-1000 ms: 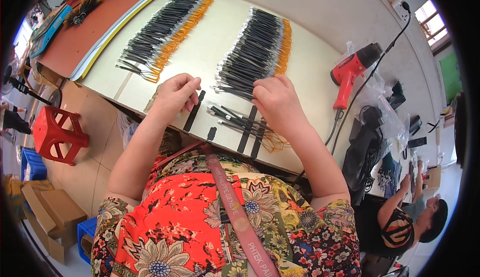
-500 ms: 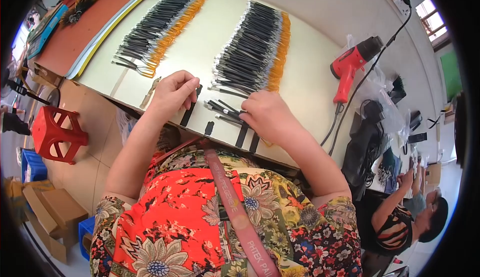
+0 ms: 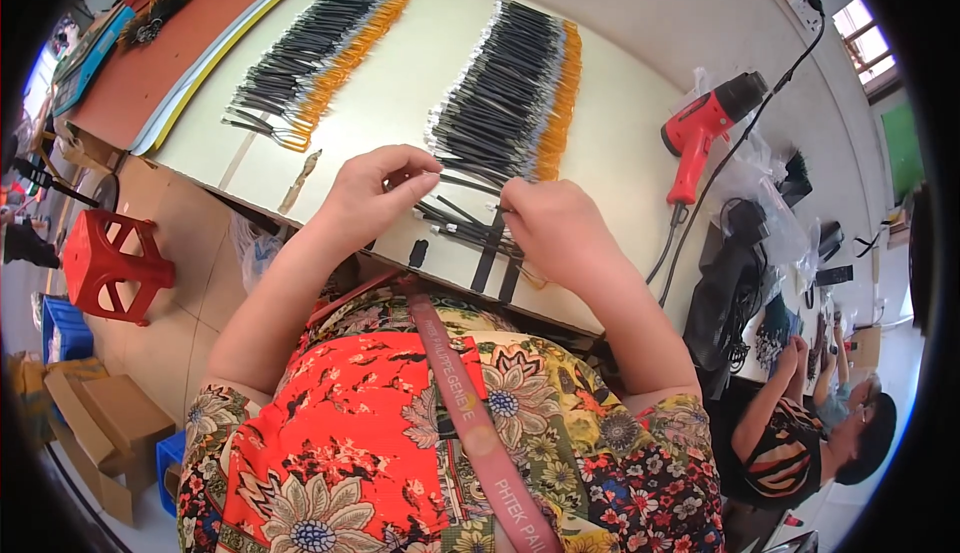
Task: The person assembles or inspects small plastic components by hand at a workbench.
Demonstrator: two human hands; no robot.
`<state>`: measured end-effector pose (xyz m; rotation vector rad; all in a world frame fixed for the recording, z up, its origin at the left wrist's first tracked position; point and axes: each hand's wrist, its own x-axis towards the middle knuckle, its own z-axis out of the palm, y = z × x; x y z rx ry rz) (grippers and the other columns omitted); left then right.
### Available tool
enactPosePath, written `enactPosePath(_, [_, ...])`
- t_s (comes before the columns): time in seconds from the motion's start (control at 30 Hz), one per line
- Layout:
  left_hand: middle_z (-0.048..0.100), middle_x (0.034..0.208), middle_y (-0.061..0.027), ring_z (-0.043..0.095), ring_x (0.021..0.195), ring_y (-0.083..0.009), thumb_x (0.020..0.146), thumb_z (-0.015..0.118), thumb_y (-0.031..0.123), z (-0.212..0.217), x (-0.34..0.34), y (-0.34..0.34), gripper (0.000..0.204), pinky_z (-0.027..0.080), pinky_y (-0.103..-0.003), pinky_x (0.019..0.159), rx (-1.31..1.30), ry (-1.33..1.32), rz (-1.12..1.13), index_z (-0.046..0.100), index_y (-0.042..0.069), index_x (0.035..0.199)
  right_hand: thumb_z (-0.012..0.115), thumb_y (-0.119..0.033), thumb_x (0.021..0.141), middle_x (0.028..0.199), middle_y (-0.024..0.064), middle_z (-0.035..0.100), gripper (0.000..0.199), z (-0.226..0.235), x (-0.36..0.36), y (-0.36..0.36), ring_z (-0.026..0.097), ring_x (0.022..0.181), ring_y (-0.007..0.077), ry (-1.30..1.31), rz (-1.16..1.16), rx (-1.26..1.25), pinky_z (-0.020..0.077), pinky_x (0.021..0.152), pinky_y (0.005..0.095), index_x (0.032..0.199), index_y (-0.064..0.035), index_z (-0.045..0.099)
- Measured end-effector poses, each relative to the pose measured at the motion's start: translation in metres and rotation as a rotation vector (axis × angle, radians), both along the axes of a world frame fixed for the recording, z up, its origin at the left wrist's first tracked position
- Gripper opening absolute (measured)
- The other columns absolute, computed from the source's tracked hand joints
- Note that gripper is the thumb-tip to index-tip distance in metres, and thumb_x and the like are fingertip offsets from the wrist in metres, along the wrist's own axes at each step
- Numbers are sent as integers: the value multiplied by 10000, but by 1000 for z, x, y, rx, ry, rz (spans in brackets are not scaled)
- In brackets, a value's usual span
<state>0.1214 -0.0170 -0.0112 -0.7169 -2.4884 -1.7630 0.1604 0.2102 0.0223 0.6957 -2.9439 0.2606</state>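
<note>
My left hand point(image 3: 378, 191) is at the near edge of the table, thumb and forefinger closing near the white-tipped end of a black-sleeved wire; whatever is between them is too small to make out. My right hand point(image 3: 562, 231) pinches at the right end of that black-sleeved wire point(image 3: 472, 183), just below the right-hand row. Nearer me, between the hands, lies a small loose bunch of black-sleeved wires point(image 3: 462, 223). The right-hand row of wires point(image 3: 505, 83) has silvery tips and orange-yellow ends. A similar row point(image 3: 315, 53) runs to its left.
Black strips point(image 3: 487, 258) and a small black piece point(image 3: 418, 252) sit at the table's front edge. A red heat gun point(image 3: 700, 133) with its cord lies at the right. A red stool point(image 3: 118, 265) stands at the left. Another person point(image 3: 800, 443) works at the far right.
My left hand has moved right, toward the near end of the right-hand row. My right hand has shifted slightly right, uncovering more of the loose wires and a black strip.
</note>
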Motion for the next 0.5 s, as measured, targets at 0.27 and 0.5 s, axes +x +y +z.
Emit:
enactPosePath(0.27, [584, 798, 23, 526, 689, -38, 837, 643, 98, 12, -1, 25, 195, 432, -193, 575, -54, -13, -156, 607, 21, 1012, 647, -80, 744, 724, 72, 584, 121, 9, -11, -1, 567, 743, 284, 187, 243, -325, 421, 680, 399, 812, -64, 548])
enactPosePath(0.5, [573, 737, 2, 518, 622, -51, 899, 570, 136, 10, -10, 13, 125, 426, -194, 556, 75, -215, -89, 591, 13, 892, 662, -95, 734, 719, 60, 575, 128, 6, -21, -2, 565, 741, 259, 272, 241, -315, 422, 679, 389, 818, -70, 569])
